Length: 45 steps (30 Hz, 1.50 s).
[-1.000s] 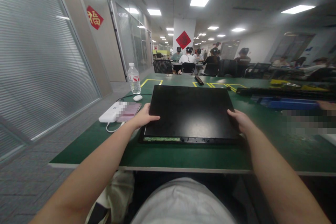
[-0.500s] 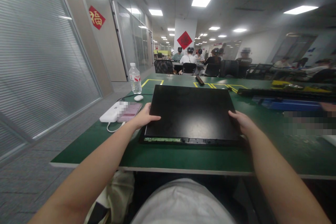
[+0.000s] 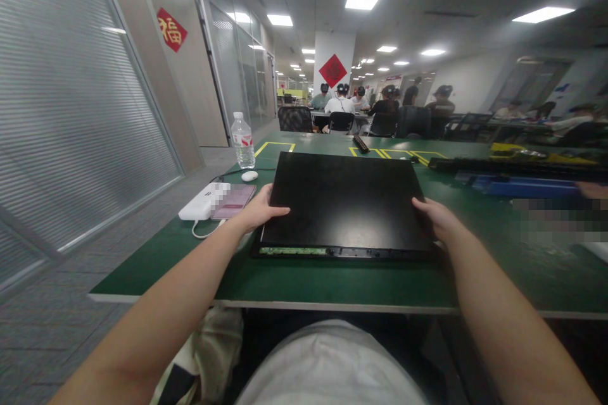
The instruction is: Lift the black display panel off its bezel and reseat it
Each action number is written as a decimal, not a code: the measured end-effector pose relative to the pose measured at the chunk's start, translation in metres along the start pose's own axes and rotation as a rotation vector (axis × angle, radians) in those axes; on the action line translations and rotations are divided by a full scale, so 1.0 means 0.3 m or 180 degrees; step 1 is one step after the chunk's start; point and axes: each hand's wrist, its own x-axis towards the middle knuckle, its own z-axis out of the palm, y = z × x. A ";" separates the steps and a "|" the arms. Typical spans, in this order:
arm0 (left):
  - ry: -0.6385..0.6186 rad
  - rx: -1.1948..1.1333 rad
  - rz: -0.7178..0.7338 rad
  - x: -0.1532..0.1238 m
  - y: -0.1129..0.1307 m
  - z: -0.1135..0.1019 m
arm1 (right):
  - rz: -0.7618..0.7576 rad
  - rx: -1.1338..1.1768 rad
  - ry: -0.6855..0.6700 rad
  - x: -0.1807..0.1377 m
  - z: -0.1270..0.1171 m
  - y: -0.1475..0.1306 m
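A flat black display panel [image 3: 349, 199] lies in front of me, a little tilted, over the green tabletop [image 3: 351, 288]. Along its near edge runs a narrow green circuit board strip [image 3: 293, 252]. My left hand [image 3: 259, 207] grips the panel's left side, thumb on top and fingers hidden beneath or behind the edge. On the opposite side my right hand [image 3: 439, 220] holds the right edge, its thumb on the rim and the other fingers mostly out of sight. A dark frame edge shows under the panel; whether the two are joined I cannot tell.
To the left are a water bottle [image 3: 243, 142], a small white case [image 3: 249, 176], a white power bank [image 3: 202, 202] with a cable, and a phone [image 3: 235, 201]. Blue and black long parts [image 3: 522, 185] lie at right, near another person's hand [image 3: 593, 191]. People sit farther back.
Both hands keep their hold on the panel, which stays nearly in place. The view has shifted very slightly. At the right, the other person's hand has moved a little.
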 end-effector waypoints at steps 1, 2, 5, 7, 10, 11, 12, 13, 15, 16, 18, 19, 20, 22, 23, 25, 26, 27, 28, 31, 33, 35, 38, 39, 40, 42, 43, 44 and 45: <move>-0.0006 -0.0019 -0.0035 -0.001 0.001 0.000 | 0.0010 -0.0013 0.0013 0.001 0.000 0.001; -0.0005 -0.0025 -0.0063 -0.001 0.000 0.000 | 0.0018 -0.0020 0.0030 0.001 0.000 0.001; 0.0005 0.0014 -0.0084 0.000 -0.004 -0.003 | -0.0005 -0.0064 0.0035 0.003 -0.001 0.003; 0.0011 0.0056 -0.0086 0.002 -0.008 -0.007 | -0.0028 -0.0104 0.0022 0.005 -0.002 0.004; 0.0061 0.0122 -0.0137 0.002 -0.010 -0.012 | -0.0039 -0.0161 0.0052 0.010 -0.004 0.006; 0.0076 0.0132 -0.0160 0.002 -0.010 -0.012 | -0.0043 -0.0174 0.0068 0.010 -0.005 0.007; 0.0083 0.0133 -0.0185 0.002 -0.009 -0.012 | -0.0049 -0.0171 0.0081 0.011 -0.004 0.007; 0.0087 0.0127 -0.0207 0.001 -0.008 -0.012 | -0.0050 -0.0154 0.0095 0.011 -0.004 0.008; 0.0079 0.0110 -0.0215 0.001 -0.005 -0.010 | -0.0038 -0.0110 0.0101 0.010 -0.002 0.008; 0.0077 0.0106 -0.0193 0.001 -0.004 -0.009 | -0.0028 -0.0097 0.0094 0.009 -0.001 0.008; 0.0065 0.0107 -0.0117 0.001 -0.004 -0.008 | -0.0007 -0.0109 0.0077 0.010 0.000 0.008; 0.0051 0.0111 -0.0080 0.001 -0.004 -0.008 | -0.0003 -0.0125 0.0077 0.011 -0.001 0.008; 0.0038 0.0119 -0.0052 0.001 -0.005 -0.008 | -0.0005 -0.0135 0.0077 0.013 -0.001 0.008; 0.0017 0.0142 -0.0028 0.001 -0.005 -0.010 | -0.0009 -0.0142 0.0073 0.017 -0.003 0.009; 0.0016 0.0151 -0.0021 0.001 -0.006 -0.011 | -0.0012 -0.0151 0.0065 0.019 -0.004 0.009; 0.0018 0.0158 -0.0020 0.002 -0.006 -0.012 | -0.0032 -0.0186 0.0063 0.019 -0.006 0.008; 0.0013 0.0156 -0.0032 0.002 -0.005 -0.013 | -0.0040 -0.0207 0.0072 0.018 -0.005 0.008; 0.0007 0.0152 -0.0047 0.002 -0.005 -0.014 | -0.0048 -0.0221 0.0083 0.016 -0.005 0.007; 0.0005 0.0150 -0.0055 0.003 -0.005 -0.014 | -0.0054 -0.0224 0.0089 0.013 -0.004 0.005; 0.0006 0.0148 -0.0044 0.005 -0.007 -0.015 | -0.0061 -0.0219 0.0091 0.003 0.000 0.001; 0.0005 0.0148 -0.0023 0.007 -0.009 -0.016 | -0.0083 -0.0218 0.0098 -0.001 0.001 -0.001; 0.0002 0.0149 -0.0015 0.009 -0.011 -0.017 | -0.0086 -0.0212 0.0089 -0.005 0.002 -0.004; -0.0010 0.0127 -0.0025 0.011 -0.013 -0.020 | -0.0064 -0.0195 0.0046 -0.009 0.003 -0.007; -0.0017 0.0121 -0.0042 0.012 -0.014 -0.022 | -0.0060 -0.0195 0.0037 -0.010 0.003 -0.008; -0.0017 0.0125 -0.0055 0.012 -0.014 -0.023 | -0.0062 -0.0201 0.0034 -0.012 0.002 -0.009; -0.0011 0.0160 -0.0061 0.012 -0.015 -0.024 | -0.0073 -0.0212 0.0023 -0.013 0.001 -0.009; -0.0009 0.0180 -0.0055 0.011 -0.015 -0.024 | -0.0088 -0.0213 0.0009 -0.013 0.000 -0.008; -0.0013 0.0190 -0.0045 0.011 -0.015 -0.023 | -0.0109 -0.0216 -0.0002 -0.012 -0.001 -0.008; -0.0016 0.0186 -0.0037 0.011 -0.015 -0.022 | -0.0129 -0.0221 -0.0018 -0.012 -0.002 -0.007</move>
